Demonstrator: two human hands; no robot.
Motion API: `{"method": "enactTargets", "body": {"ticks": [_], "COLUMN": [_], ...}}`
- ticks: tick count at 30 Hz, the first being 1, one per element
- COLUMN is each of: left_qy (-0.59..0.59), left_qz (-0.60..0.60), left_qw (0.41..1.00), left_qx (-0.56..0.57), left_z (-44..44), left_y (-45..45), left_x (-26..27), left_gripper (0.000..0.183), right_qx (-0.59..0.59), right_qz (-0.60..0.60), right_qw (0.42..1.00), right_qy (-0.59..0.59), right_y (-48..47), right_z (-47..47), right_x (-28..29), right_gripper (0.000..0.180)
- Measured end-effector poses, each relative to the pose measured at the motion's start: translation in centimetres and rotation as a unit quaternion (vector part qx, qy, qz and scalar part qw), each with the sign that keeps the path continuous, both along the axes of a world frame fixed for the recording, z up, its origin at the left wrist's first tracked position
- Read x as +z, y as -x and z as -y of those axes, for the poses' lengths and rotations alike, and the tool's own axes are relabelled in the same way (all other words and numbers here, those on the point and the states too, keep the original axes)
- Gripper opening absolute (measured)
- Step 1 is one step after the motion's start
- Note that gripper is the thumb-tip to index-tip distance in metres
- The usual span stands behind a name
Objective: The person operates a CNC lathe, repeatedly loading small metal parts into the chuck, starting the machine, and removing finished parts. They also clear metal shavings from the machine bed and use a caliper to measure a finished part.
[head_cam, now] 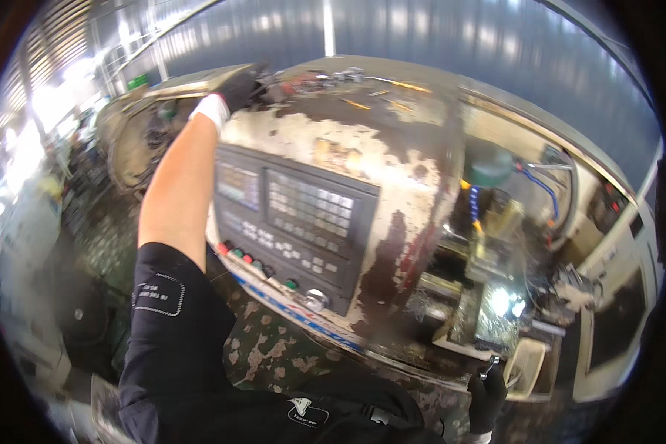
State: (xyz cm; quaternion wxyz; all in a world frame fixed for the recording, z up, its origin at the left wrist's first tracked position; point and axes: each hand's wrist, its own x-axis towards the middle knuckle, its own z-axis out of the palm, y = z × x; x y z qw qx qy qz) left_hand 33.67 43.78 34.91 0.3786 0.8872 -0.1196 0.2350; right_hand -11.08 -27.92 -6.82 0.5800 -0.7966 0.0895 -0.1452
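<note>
My left hand, in a dark glove with a white cuff, reaches to the top of the machine housing. Its fingers are blurred at the pile of small metal parts, so whether it grips any is unclear. Below that arm is the CNC control panel, with a screen, keys, coloured buttons and a round knob. In the lower right, my right hand, in a black glove, holds a small metal wrench beside a cream plastic basket.
Yellow drill bits lie on the housing top. To the right, the open machine bay holds a green rounded part, blue coolant hoses and a wet metal slide. The stained floor shows below the panel.
</note>
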Motion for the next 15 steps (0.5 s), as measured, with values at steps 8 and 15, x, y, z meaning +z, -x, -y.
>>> {"method": "enactTargets", "body": {"ticks": [8, 15], "left_qy": [0.202, 0.190], "left_qz": [-0.251, -0.016], "left_qw": [0.942, 0.979], "left_qx": [-0.089, -0.077], "left_z": [8.5, 3.1], "left_y": [-1.9, 0.1], "left_x": [-2.1, -3.3], "left_gripper": [0.026, 0.033], "right_qx": [-0.142, -0.015], "right_qz": [-0.051, 0.031], "right_qw": [0.981, 0.998], "right_qy": [0.126, 0.046], "right_y": [8.0, -1.5], "right_z": [-0.5, -4.9], "right_x": [5.8, 15.9], "right_gripper": [0.027, 0.035]}}
